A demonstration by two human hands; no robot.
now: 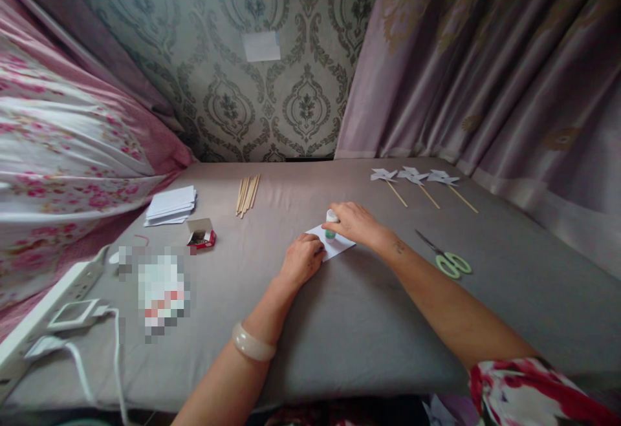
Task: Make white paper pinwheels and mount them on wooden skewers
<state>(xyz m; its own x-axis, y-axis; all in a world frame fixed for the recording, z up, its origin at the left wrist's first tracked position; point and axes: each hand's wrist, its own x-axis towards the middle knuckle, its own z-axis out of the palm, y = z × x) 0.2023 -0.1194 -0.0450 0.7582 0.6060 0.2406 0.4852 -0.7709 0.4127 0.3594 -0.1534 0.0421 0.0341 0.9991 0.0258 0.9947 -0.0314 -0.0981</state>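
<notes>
A power strip [77,287] lies farthest left of the left hand. Nearer that hand come the paper stack [171,203], its sheets loosely squared, likely for easy picking, and the open box [207,240]. The sticks [248,194] lie side by side beyond the left hand, within reach.

The left hand [303,259] rests palm down at the sheet's near-left edge, fingers bent together, seemingly to stop it sliding; whether they pinch anything underneath cannot be told. Its forearm slants in from the near left. The sheet [343,247] lies between the hands, the bottle [330,225] upright over it.

The right hand [356,222] is partly closed, thumb and fingers around the bottle, probably to steady it; its forearm angles in from the near right. Beyond and right of it, three pinwheels [412,176] lie spaced apart, perhaps to spare their blades. Scissors [431,245] lie right of the right hand, handles towards the person.
</notes>
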